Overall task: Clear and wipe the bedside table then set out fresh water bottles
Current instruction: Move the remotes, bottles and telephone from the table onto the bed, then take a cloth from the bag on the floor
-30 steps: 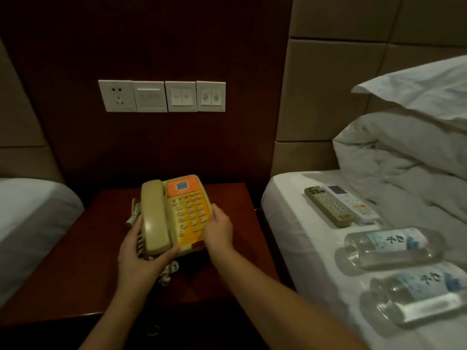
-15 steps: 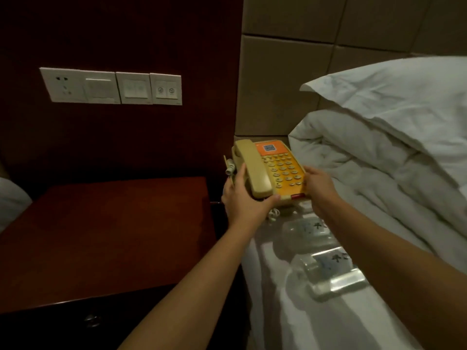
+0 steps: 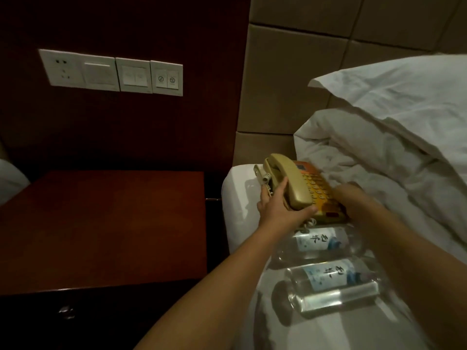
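An orange telephone (image 3: 316, 190) with a beige handset is low over the white bed sheet (image 3: 242, 198), near the bed's top left corner. My left hand (image 3: 278, 208) grips its handset side. My right hand (image 3: 353, 198) holds its right edge. Two clear water bottles lie on their sides on the bed just in front of the phone: the farther bottle (image 3: 321, 242) and the nearer bottle (image 3: 333, 286). The dark red bedside table (image 3: 101, 228) on the left has nothing on its top. The remotes are hidden behind my hands and the phone.
A row of white wall switches and a socket (image 3: 111, 72) is above the table. A rumpled duvet (image 3: 379, 160) and a pillow (image 3: 404, 97) fill the right of the bed. A second bed's edge (image 3: 10, 178) shows at far left. A drawer knob (image 3: 66, 311) sits below the table top.
Both hands lifted the telephone off the bedside table, carried it right, and have lowered it to the bed above the bottles. The table top is now bare.
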Motion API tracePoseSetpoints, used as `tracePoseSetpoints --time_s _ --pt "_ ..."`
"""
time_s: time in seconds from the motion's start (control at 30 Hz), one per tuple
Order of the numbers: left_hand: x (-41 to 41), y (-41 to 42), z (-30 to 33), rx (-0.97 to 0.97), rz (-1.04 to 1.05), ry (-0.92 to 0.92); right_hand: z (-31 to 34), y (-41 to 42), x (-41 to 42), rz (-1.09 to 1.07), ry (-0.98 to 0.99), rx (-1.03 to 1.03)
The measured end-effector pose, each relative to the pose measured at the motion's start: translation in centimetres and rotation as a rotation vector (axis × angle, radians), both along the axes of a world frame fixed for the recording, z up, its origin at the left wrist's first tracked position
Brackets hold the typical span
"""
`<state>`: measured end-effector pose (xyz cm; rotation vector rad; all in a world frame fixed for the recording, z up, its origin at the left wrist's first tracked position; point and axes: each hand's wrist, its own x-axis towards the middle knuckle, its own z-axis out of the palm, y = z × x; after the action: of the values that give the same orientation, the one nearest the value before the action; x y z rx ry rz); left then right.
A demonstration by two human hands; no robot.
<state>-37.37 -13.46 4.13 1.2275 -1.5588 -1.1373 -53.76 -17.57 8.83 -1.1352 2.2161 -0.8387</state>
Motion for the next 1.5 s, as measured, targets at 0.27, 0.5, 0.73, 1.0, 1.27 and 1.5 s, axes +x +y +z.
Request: tracePoseSetpoints --time_s 0.27,0.5,0.73,1.0,1.27,1.5 --pt "2.6 -0.7 -1.1 0.011 -0.126 0.200 0.4 0.3 -0.1 0.115 0.342 -0.181" --pt "4.1 -1.0 -1.5 0.070 -0.155 0.281 0.7 1.5 1.0 0.180 0.305 -0.179" --pt "9.2 0.3 -1.3 -0.030 -0.091 0.178 1.4 2.0 4.4 0.245 0.244 -0.352" --pt "25.9 6.4 -0.2 -0.167 0.213 -0.018 2.0 1.6 21.7 0.670 0.071 -0.650" --pt "42.9 20.6 -5.1 -0.262 0.771 -0.198 -2.7 8.7 41.9 1.173 -0.224 -0.496" --pt "49.8 31.0 -9.8 -0.154 0.996 -0.389 -10.5 16.3 52.0 1.525 -0.461 -0.187"
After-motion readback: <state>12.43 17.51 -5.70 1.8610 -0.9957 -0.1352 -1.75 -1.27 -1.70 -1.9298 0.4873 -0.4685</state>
